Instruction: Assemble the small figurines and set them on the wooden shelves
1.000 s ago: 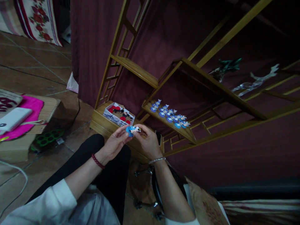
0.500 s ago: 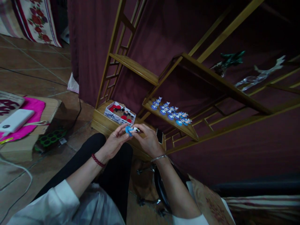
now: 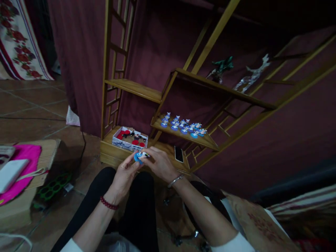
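Note:
Between my two hands is a small figurine [image 3: 138, 157] with a round blue base and a white and dark body. My left hand [image 3: 127, 173] pinches the blue base from the left. On the right, my right hand [image 3: 160, 162] has its fingers closed round the figurine's upper part, hiding some of it. Just beyond my hands stands an open box [image 3: 128, 145] with red discs and dark figure pieces inside. Several similar figurines [image 3: 183, 126] with blue and purple bases stand in rows on a wooden shelf [image 3: 210, 141].
A dark-screened phone [image 3: 179, 154] lies on the lowest board, right of the box. Higher up stand a green ornament [image 3: 222, 68] and a clear one [image 3: 253, 75]. At left, a low table [image 3: 51, 154] bears a pink cloth [image 3: 31, 155] and a white device [image 3: 13, 175].
The camera view has turned, so the shelf now stands more upright and further left. My hands still hold the figurine together, a little lower in the picture.

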`<action>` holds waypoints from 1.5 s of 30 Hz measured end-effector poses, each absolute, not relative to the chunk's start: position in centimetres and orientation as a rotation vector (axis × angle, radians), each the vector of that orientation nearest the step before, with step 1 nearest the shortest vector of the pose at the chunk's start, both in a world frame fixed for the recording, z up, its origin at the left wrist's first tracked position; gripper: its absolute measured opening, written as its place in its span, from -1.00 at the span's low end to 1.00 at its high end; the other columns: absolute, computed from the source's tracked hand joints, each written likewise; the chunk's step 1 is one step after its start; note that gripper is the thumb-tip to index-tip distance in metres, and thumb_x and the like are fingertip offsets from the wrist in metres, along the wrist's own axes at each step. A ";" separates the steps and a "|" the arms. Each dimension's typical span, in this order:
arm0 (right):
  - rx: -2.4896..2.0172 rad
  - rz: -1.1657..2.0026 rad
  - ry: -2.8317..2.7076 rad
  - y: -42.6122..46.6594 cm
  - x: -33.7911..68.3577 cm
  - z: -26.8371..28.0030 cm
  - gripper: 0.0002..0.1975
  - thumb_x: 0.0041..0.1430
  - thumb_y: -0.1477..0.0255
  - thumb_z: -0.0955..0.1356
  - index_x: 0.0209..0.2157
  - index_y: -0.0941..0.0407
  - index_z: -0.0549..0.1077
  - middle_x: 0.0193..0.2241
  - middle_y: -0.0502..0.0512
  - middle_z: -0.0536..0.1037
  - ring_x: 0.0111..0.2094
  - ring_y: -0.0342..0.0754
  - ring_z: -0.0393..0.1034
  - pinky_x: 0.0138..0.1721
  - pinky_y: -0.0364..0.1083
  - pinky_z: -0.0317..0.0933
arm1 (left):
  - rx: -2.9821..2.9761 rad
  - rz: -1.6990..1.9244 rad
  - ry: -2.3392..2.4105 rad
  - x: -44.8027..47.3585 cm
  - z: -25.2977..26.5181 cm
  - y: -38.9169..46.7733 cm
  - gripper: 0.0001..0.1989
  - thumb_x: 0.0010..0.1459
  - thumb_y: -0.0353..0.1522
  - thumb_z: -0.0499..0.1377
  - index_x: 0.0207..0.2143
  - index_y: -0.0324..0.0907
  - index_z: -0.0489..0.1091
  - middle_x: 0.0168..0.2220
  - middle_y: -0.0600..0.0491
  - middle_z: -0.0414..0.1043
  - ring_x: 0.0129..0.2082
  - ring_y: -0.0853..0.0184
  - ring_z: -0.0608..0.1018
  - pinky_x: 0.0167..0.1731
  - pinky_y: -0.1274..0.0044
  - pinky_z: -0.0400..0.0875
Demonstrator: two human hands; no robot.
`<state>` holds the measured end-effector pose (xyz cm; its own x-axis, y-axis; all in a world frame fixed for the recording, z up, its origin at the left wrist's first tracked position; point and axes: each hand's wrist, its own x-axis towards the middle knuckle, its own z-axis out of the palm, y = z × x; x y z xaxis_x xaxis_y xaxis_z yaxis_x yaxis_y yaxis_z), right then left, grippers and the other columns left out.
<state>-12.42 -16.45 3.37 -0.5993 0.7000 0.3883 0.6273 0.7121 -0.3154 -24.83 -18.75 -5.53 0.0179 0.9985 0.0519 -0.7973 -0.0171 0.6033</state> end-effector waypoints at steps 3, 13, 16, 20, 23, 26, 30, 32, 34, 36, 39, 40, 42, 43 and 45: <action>-1.014 0.181 -2.404 -16.5 -12.4 3.4 -0.79 0.16 0.37 0.25 -0.19 0.10 0.43 -0.31 0.06 0.47 -0.29 -0.12 0.35 -0.24 -0.18 0.18 | 0.578 1.515 0.500 -24.8 -5.3 -18.7 -0.54 -0.13 -0.45 0.29 -0.09 -0.10 0.40 -0.01 0.04 0.37 0.04 0.24 0.34 0.04 0.42 0.23; -1.189 0.252 -2.198 -16.7 -12.3 2.5 -0.85 0.06 0.44 0.31 -0.28 0.09 0.44 -0.40 0.01 0.48 -0.40 -0.15 0.33 -0.37 -0.21 0.15 | 0.643 1.511 0.618 -24.4 -6.2 -18.3 -0.53 -0.13 -0.43 0.30 -0.09 -0.05 0.39 -0.05 0.11 0.42 0.05 0.29 0.34 0.07 0.50 0.18; -1.223 0.278 -2.135 -16.7 -12.4 2.0 -0.88 0.04 0.44 0.32 -0.32 0.09 0.45 -0.43 -0.01 0.48 -0.44 -0.17 0.32 -0.41 -0.22 0.13 | 0.693 1.509 0.674 -24.4 -6.3 -18.1 -0.49 -0.13 -0.41 0.30 -0.05 -0.06 0.35 -0.05 0.09 0.42 0.05 0.28 0.34 0.07 0.49 0.18; -1.290 0.335 -2.035 -16.8 -12.6 1.3 -0.87 0.04 0.42 0.31 -0.32 0.10 0.44 -0.44 -0.01 0.49 -0.43 -0.18 0.34 -0.40 -0.23 0.12 | 0.744 1.533 0.796 -24.3 -6.2 -18.1 -0.41 -0.15 -0.37 0.30 0.01 -0.14 0.31 -0.04 0.00 0.40 0.03 0.24 0.37 0.06 0.44 0.19; -1.325 0.374 -1.966 -17.0 -12.6 0.7 -0.87 0.04 0.40 0.31 -0.32 0.10 0.42 -0.44 -0.02 0.49 -0.42 -0.17 0.35 -0.39 -0.23 0.13 | 0.779 1.559 0.848 -24.1 -6.0 -18.4 -0.41 -0.16 -0.36 0.30 0.00 -0.15 0.32 0.01 -0.01 0.36 0.00 0.23 0.39 0.05 0.45 0.21; -1.345 0.381 -1.947 -17.4 -12.6 0.8 -0.88 0.04 0.40 0.30 -0.34 0.10 0.40 -0.43 -0.01 0.49 -0.40 -0.16 0.35 -0.38 -0.23 0.14 | 0.794 1.572 0.837 -23.9 -5.8 -18.8 -0.43 -0.17 -0.38 0.30 -0.02 -0.14 0.33 0.03 -0.01 0.33 -0.01 0.25 0.40 0.04 0.47 0.22; -1.363 0.367 -1.993 -18.0 -12.4 1.7 -0.77 0.06 0.43 0.28 -0.19 0.10 0.37 -0.37 0.02 0.49 -0.38 -0.15 0.35 -0.35 -0.21 0.16 | 0.774 1.558 0.780 -23.6 -5.3 -19.0 -0.42 -0.15 -0.40 0.29 0.00 -0.18 0.30 -0.04 -0.02 0.40 -0.05 0.28 0.44 0.03 0.48 0.23; -1.325 0.336 -2.058 -18.1 -12.3 2.2 -0.69 0.06 0.45 0.27 -0.10 0.09 0.34 -0.30 0.04 0.49 -0.32 -0.14 0.35 -0.29 -0.20 0.16 | 0.769 1.539 0.781 -23.6 -5.1 -19.1 -0.40 -0.15 -0.40 0.29 0.02 -0.20 0.29 -0.10 -0.02 0.45 -0.08 0.29 0.46 0.01 0.48 0.25; -1.287 0.316 -2.124 -18.1 -12.4 2.7 -0.69 0.06 0.48 0.26 -0.10 0.08 0.35 -0.28 0.03 0.48 -0.30 -0.13 0.34 -0.25 -0.20 0.16 | 0.768 1.520 0.793 -23.7 -4.9 -19.2 -0.40 -0.15 -0.41 0.29 0.02 -0.23 0.28 -0.16 -0.03 0.49 -0.11 0.29 0.48 0.00 0.46 0.26; -1.275 0.320 -2.157 -18.1 -12.5 3.1 -0.70 0.06 0.49 0.26 -0.13 0.08 0.38 -0.30 0.03 0.48 -0.33 -0.14 0.33 -0.28 -0.20 0.16 | 0.770 1.506 0.792 -24.0 -4.7 -19.3 -0.40 -0.15 -0.41 0.29 0.01 -0.24 0.29 -0.19 -0.03 0.50 -0.13 0.29 0.49 0.00 0.46 0.26; -1.310 0.344 -2.156 -18.2 -12.8 3.7 -0.69 0.05 0.46 0.26 -0.12 0.10 0.39 -0.32 0.03 0.49 -0.42 -0.17 0.31 -0.35 -0.22 0.15 | 0.773 1.500 0.741 -24.3 -4.4 -19.6 -0.42 -0.13 -0.40 0.28 0.01 -0.22 0.29 -0.18 -0.02 0.50 -0.14 0.31 0.49 0.00 0.47 0.26; -1.322 0.351 -2.162 -18.3 -12.9 3.9 -0.68 0.06 0.45 0.26 -0.11 0.10 0.39 -0.34 0.03 0.49 -0.44 -0.18 0.30 -0.37 -0.22 0.14 | 0.771 1.506 0.718 -24.4 -4.4 -19.7 -0.43 -0.12 -0.40 0.28 0.01 -0.21 0.29 -0.18 -0.01 0.49 -0.14 0.31 0.49 -0.01 0.48 0.26; -1.329 0.369 -2.198 -18.7 -13.0 4.3 -0.65 0.07 0.42 0.25 -0.07 0.12 0.38 -0.40 0.03 0.50 -0.48 -0.18 0.29 -0.40 -0.22 0.12 | 0.756 1.518 0.679 -24.6 -4.3 -20.0 -0.45 -0.12 -0.40 0.28 0.00 -0.20 0.30 -0.18 -0.01 0.49 -0.16 0.32 0.50 -0.02 0.47 0.28; -1.327 0.377 -2.224 -18.9 -13.0 4.6 -0.64 0.08 0.41 0.25 -0.05 0.13 0.36 -0.44 0.02 0.49 -0.50 -0.19 0.28 -0.42 -0.22 0.11 | 0.743 1.523 0.664 -24.6 -4.3 -20.1 -0.45 -0.12 -0.41 0.28 -0.01 -0.20 0.30 -0.18 -0.01 0.49 -0.17 0.31 0.51 -0.03 0.46 0.29; -1.335 0.383 -2.280 -19.2 -12.9 5.0 -0.61 0.10 0.40 0.23 -0.01 0.16 0.33 -0.53 0.00 0.47 -0.56 -0.19 0.25 -0.47 -0.22 0.07 | 0.714 1.529 0.631 -24.7 -4.2 -20.4 -0.47 -0.13 -0.41 0.29 -0.02 -0.20 0.32 -0.18 -0.02 0.49 -0.18 0.31 0.51 -0.04 0.45 0.30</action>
<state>-12.89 -19.21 5.02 -0.4176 0.8729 0.2524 0.7423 0.4879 -0.4593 -24.67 -20.40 -4.20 -0.0357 0.9968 0.0720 -0.6557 -0.0777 0.7510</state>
